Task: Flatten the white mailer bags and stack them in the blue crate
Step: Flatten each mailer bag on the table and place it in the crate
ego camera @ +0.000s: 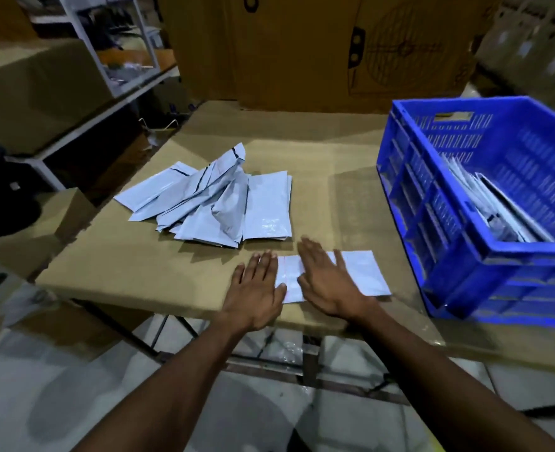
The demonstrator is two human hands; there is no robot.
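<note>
Pressing flat with straight fingers, the right hand (326, 282) lies on a white mailer bag (364, 272) at the near edge of the cardboard-covered table (318, 164), while the left hand (256, 288), also flat, rests at the bag's left end. A loose pile of mailer bags (210, 197) lies just behind. The blue crate (465, 230), right, holds stacked bags (498, 207). Large cardboard boxes (302, 50) stand behind the table.

Both hands flat — left hand (255, 288), right hand (326, 281) — mailer bag (362, 272)
</note>
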